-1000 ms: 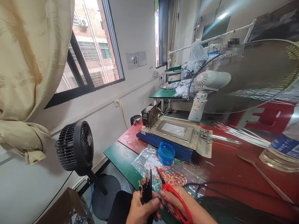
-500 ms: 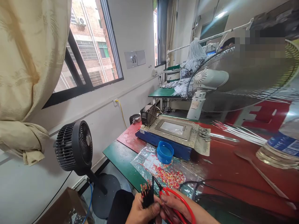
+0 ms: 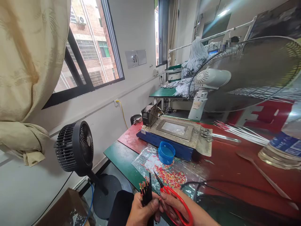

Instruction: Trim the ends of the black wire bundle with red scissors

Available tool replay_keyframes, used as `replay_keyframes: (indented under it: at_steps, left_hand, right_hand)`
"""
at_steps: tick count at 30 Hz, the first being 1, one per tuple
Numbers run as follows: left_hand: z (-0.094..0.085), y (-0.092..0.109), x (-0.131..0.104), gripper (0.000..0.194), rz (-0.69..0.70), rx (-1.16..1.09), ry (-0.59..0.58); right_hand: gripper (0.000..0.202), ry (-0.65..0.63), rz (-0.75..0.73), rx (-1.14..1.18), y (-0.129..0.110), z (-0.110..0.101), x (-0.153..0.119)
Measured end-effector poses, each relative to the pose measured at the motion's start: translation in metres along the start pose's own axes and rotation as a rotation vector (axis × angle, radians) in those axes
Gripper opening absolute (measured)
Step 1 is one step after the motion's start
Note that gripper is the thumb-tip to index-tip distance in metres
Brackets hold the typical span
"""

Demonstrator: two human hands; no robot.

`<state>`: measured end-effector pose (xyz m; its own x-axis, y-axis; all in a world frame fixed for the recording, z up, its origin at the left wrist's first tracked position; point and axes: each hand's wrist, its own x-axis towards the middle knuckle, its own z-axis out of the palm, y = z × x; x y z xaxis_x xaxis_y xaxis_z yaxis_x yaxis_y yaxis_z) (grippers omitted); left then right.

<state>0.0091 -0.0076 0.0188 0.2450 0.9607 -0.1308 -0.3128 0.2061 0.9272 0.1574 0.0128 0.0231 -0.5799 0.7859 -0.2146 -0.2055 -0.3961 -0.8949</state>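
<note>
On the bench (image 3: 223, 169), the cup (image 3: 166, 153) stands on the plastic sheet (image 3: 143, 158) before the heating unit (image 3: 172, 135), with the bottle (image 3: 282, 150) at right and the floor fan (image 3: 76, 147) left of the bench.

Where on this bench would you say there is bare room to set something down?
The red surface looks mostly bare between the blue machine and the long stick; so does the green strip left of the plastic bag. Around the blue cup, clippings and black cables is crowded.
</note>
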Motion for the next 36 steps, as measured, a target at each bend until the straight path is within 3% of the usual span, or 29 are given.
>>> replay_keyframes:
  at_steps: [10,18,27,36]
  left_hand:
    - [-0.001,-0.002,0.000,0.037,-0.027,0.022,0.125]
    - [0.000,-0.001,0.000,0.041,-0.032,0.006,0.134]
    - [0.005,0.005,0.000,0.041,-0.015,0.016,0.165]
    - [0.001,0.000,0.002,0.041,-0.018,0.040,0.158]
  right_hand:
    - [0.053,0.075,0.056,-0.138,-0.010,0.007,-0.001]
    - [0.053,0.106,0.030,-0.070,-0.008,0.006,-0.001]
    - [0.055,0.098,0.035,-0.201,0.003,0.001,0.006]
    - [0.053,0.172,-0.023,-0.079,-0.012,0.010,-0.001]
